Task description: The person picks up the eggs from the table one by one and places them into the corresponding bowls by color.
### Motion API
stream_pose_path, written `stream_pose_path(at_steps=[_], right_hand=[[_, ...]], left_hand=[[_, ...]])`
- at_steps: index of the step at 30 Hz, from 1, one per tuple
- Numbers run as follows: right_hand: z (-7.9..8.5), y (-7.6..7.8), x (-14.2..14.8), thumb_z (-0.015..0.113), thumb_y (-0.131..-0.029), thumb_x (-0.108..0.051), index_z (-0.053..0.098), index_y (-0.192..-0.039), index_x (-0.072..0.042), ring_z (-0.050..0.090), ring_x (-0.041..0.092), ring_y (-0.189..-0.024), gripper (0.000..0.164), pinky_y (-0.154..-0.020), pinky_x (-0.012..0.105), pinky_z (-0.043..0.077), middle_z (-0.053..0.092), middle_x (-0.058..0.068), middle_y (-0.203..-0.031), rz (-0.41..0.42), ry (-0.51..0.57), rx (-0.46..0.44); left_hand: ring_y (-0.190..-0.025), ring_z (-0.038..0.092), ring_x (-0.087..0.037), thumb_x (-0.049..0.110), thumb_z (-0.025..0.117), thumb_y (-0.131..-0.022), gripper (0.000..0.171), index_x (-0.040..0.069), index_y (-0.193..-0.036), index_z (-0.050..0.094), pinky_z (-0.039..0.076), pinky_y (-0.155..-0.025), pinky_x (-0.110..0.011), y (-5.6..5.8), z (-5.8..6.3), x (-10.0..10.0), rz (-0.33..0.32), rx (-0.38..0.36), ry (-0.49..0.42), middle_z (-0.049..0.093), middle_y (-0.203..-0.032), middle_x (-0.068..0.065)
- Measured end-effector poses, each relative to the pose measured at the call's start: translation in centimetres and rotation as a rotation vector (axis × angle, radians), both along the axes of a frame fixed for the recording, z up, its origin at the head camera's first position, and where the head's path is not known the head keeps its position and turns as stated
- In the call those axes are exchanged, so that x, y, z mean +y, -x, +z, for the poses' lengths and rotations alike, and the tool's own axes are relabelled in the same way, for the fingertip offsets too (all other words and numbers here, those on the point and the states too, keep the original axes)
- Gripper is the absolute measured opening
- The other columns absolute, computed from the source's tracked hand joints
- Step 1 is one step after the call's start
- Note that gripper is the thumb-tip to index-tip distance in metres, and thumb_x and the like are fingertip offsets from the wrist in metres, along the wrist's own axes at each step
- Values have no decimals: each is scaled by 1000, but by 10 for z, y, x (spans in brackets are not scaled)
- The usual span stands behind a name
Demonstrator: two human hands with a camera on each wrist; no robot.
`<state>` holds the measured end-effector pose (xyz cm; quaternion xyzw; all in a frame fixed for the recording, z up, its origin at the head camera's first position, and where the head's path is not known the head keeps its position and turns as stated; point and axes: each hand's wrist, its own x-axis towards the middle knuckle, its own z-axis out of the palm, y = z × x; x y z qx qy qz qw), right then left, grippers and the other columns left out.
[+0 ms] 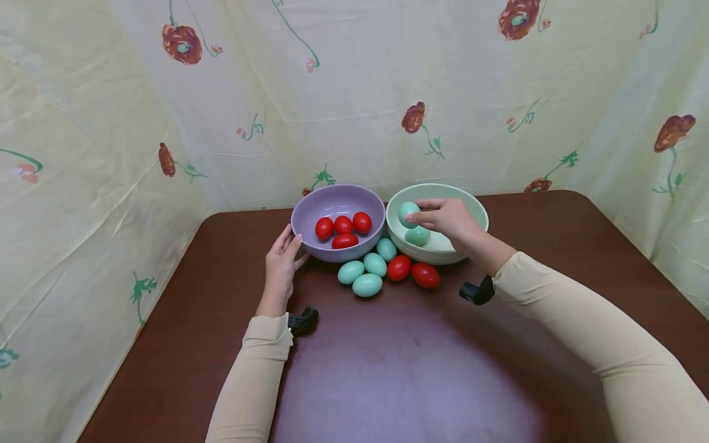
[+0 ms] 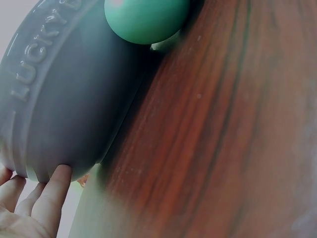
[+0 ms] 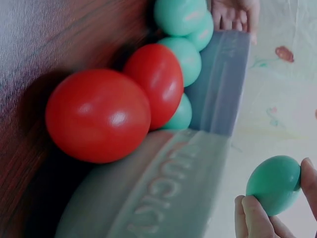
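Observation:
On the left, a purple bowl (image 1: 339, 200) contains several red eggs (image 1: 343, 224). My left hand (image 1: 281, 261) grips its left side, thumb at the rim and fingertips on the outer wall, as the left wrist view shows. My right hand (image 1: 451, 220) pinches a green egg (image 1: 408, 213) between thumb and fingers, over the pale green bowl (image 1: 429, 255). Beneath it, another green egg (image 1: 418, 236) lies in that bowl. The right wrist view shows the held egg (image 3: 274, 184) above the level of the bowl's rim.
In front of the bowls lie several loose green eggs (image 1: 367, 285) and two red eggs (image 1: 425, 275) on the dark wooden table (image 1: 410, 369). The two bowls stand side by side. Behind the table hangs a flowered cloth (image 1: 354, 111).

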<state>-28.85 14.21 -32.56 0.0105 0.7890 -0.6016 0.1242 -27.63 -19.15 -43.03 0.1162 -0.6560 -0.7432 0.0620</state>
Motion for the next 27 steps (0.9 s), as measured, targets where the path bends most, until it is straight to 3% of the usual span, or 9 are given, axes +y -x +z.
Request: stream_pose_path(at_steps=[6, 12, 16, 19, 27], right_hand=[[-5, 10, 4, 74, -90, -27, 57, -140, -8, 67, -4, -89, 57, -109, 33, 47, 60, 10, -135, -39, -13, -5], [-9, 18, 4, 75, -89, -27, 57, -140, -7, 67, -3, -90, 58, -109, 33, 48, 59, 11, -137, -69, -3, -14], [-9, 23, 5, 76, -88, -27, 58, -139, -7, 70, 11, -110, 57, -110, 33, 47, 60, 9, -136, -109, -12, -21], [-9, 27, 6, 74, -90, -28, 58, -140, -8, 62, 23, -125, 56, -113, 34, 44, 58, 9, -137, -128, -18, -25], [-20, 34, 8, 74, -90, -28, 56, -140, -6, 59, 30, -129, 57, -116, 36, 41, 55, 14, -143, -146, -47, -40]], left_hand=[[-141, 47, -20, 30, 62, -99, 60, 24, -154, 39, 49, -105, -45, 5, -2, 0, -23, 15, -7, 35, -162, 0], [-140, 48, -21, 29, 62, -99, 59, 23, -153, 40, 49, -105, -46, 2, -1, -1, -11, 6, -2, 36, -161, -1], [-140, 48, -21, 29, 62, -99, 59, 23, -153, 40, 49, -105, -45, 2, -1, -2, -9, 6, -6, 35, -162, -1], [-140, 48, -21, 29, 62, -98, 59, 23, -153, 41, 49, -105, -45, 3, 0, -2, -11, 16, -10, 36, -161, -1], [-140, 48, -20, 29, 62, -99, 59, 23, -153, 40, 49, -106, -45, 2, -1, -3, -10, 3, -20, 35, -162, -1]])
